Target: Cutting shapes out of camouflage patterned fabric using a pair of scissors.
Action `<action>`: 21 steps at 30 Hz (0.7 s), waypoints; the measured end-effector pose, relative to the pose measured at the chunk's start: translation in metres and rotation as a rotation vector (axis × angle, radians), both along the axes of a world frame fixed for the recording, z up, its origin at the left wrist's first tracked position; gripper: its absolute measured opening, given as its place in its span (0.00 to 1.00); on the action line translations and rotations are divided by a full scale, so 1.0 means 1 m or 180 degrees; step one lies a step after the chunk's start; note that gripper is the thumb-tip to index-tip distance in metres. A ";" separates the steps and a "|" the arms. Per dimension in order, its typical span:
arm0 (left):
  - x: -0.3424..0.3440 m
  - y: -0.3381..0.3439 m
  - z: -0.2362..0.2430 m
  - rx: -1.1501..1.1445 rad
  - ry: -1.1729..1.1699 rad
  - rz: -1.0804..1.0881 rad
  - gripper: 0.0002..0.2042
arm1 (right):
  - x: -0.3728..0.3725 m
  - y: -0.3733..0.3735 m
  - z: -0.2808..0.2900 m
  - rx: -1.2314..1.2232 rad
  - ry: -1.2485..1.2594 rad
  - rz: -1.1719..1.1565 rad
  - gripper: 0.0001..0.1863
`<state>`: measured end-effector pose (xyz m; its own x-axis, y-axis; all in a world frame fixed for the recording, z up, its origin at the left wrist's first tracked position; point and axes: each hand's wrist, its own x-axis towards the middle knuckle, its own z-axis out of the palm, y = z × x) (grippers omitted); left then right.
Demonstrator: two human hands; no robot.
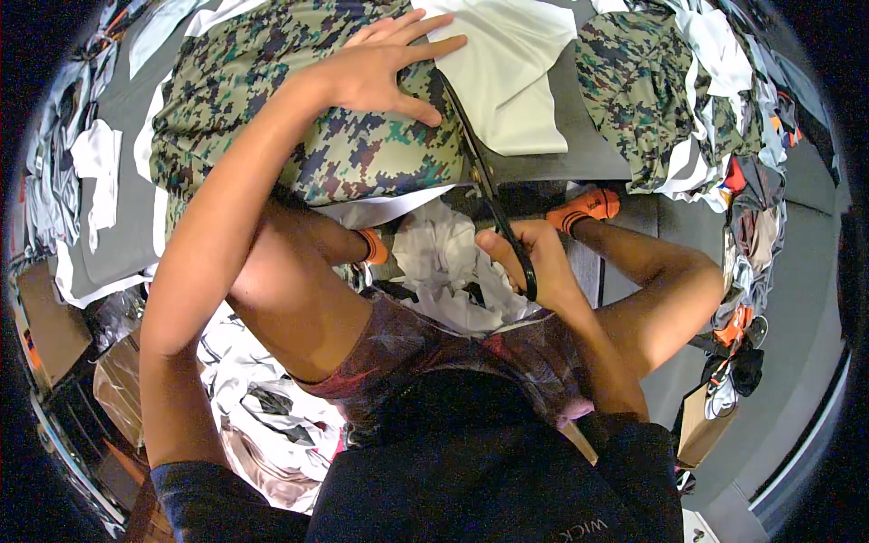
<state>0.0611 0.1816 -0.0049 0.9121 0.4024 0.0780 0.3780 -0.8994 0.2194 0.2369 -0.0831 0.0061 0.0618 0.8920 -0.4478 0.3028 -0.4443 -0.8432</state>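
My left hand (389,72) lies with fingers spread on a piece of green and brown camouflage fabric (362,149). Its fingertips reach over onto a white cloth (507,77) alongside. In my right hand (543,267) is a pair of long black scissors (484,176), gripped by the handles in front of my lap. The blades point away from me along the right edge of the camouflage fabric, beside the white cloth. Whether the blades are parted I cannot tell. Both fabrics rest on a grey work surface (597,158).
More camouflage fabric (634,90) with white pieces is heaped on the right. A white scrap (100,172) lies at the left. Crumpled white material (444,262) sits between my legs, below the surface edge. White cloths (262,407) are piled at lower left, near a cardboard box (50,321).
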 end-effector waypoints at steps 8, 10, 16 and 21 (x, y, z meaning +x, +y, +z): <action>-0.001 -0.001 0.001 0.0047 0.0010 0.0013 0.42 | -0.003 -0.001 -0.004 0.0050 0.0052 -0.0069 0.29; -0.001 0.001 0.000 0.0061 0.0007 0.0019 0.42 | -0.003 -0.002 -0.008 0.0102 0.0058 -0.0068 0.29; -0.002 0.009 -0.002 -0.0130 -0.0112 0.0145 0.41 | -0.002 -0.007 -0.015 0.0104 0.0305 -0.0096 0.28; -0.005 0.013 -0.002 0.0051 -0.0044 0.0267 0.41 | -0.007 0.011 -0.003 0.0077 0.0217 -0.0110 0.28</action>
<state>0.0559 0.1950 -0.0067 0.8741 0.4759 0.0974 0.4492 -0.8682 0.2109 0.2300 -0.0722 0.0030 0.0629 0.9004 -0.4304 0.2292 -0.4328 -0.8719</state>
